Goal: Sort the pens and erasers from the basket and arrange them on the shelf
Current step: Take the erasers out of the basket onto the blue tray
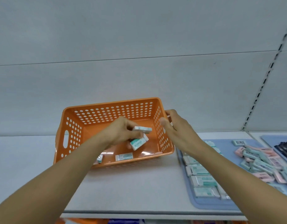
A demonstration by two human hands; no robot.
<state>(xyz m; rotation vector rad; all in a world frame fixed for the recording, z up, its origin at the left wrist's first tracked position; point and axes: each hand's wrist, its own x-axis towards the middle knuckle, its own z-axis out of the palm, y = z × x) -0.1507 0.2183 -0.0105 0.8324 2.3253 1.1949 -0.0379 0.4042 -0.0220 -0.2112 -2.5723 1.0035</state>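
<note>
**Erasers lifted from the basket, sorted rows waiting to the right**

Pale grey shelving (126, 188) with a plain back panel fills the view, and on it stands an orange perforated plastic basket (71, 131), tipped slightly toward the person. The left hand (121, 131) is inside it, fingers curled around a few white-and-teal sleeved rectangular erasers (138, 143): one lies roughly level across the fingertips with its long axis running left to right, another hangs below it, slanting down to the left. The right hand (176, 126) clasps the basket's right wall, thumb inside the rim and fingers wrapped over the outside, steadying it.

Two or three more wrapped erasers remain on the basket floor near the front wall; the clearest, a white-and-teal loose eraser (124, 156), lies flat with its long axis along that wall. No pens are visible in the basket.

The destination lies to the right of the held erasers: a light blue flat mat (202, 206) just beside the basket, carrying a column of matching white-and-teal erasers (202, 181) laid with long axes left to right, and farther right a jumbled heap of pink and teal erasers (260, 160). The right hand is nearer that mat, so the left would probably need to cross over the basket's right wall, or pass its load across, and turn the slanting eraser level to match the column.
</note>
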